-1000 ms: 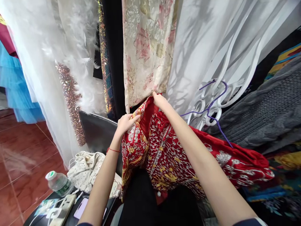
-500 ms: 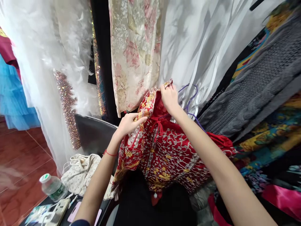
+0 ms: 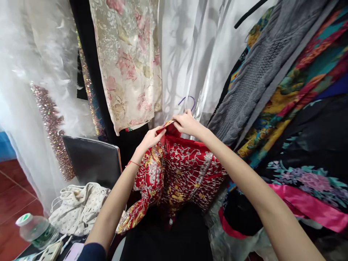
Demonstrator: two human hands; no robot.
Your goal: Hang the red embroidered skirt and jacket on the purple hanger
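A red garment with gold and silver embroidery [image 3: 185, 170] hangs down over my black-clad lap. My left hand [image 3: 152, 139] pinches its top edge near a red tie. Close to it, my right hand [image 3: 187, 123] grips the same edge a little farther right, so a short band of trim is stretched between the two hands. A purple hanger [image 3: 189, 98] shows its hook just behind my right hand; the rest of it is hidden by the hand and the cloth.
A black laptop-like panel [image 3: 92, 159] stands at left, behind a dotted white cloth [image 3: 81, 206] and a plastic bottle [image 3: 36, 230]. A floral cream panel [image 3: 130, 65] hangs ahead. Grey knitwear [image 3: 252, 69] and patterned clothes hang at right; a pink-trimmed black garment [image 3: 312, 203] lies lower.
My right hand has come down and closer to my left hand along the garment's edge. My view has turned right, and the embroidered garment's lower left part has swung out.
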